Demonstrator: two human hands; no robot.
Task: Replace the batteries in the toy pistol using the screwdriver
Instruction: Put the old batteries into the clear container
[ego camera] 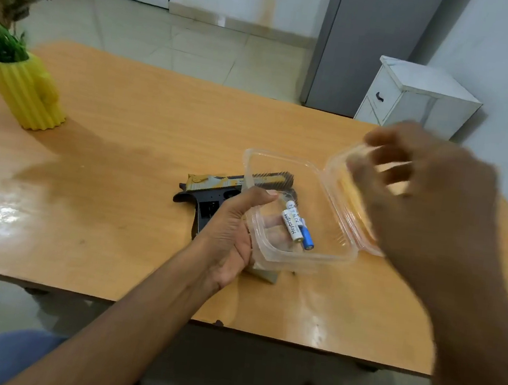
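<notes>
A black and gold toy pistol [214, 187] lies on the wooden table [105, 156], partly hidden behind my left hand and a clear plastic box [321, 259]. My left hand [235, 225] grips the box by its left rim, thumb on the edge and fingers under it. Two batteries [298, 229], white and blue, lie inside the box. Its hinged lid [351, 202] stands open to the right. My right hand [424, 189] is blurred, raised beside the lid, with its fingers loosely curled at the lid's top edge. I see no screwdriver.
A yellow ribbed vase [29, 95] with dried plants stands at the table's far left. A white small cabinet [410, 96] sits on the floor behind the table. My knees show below the table's near edge.
</notes>
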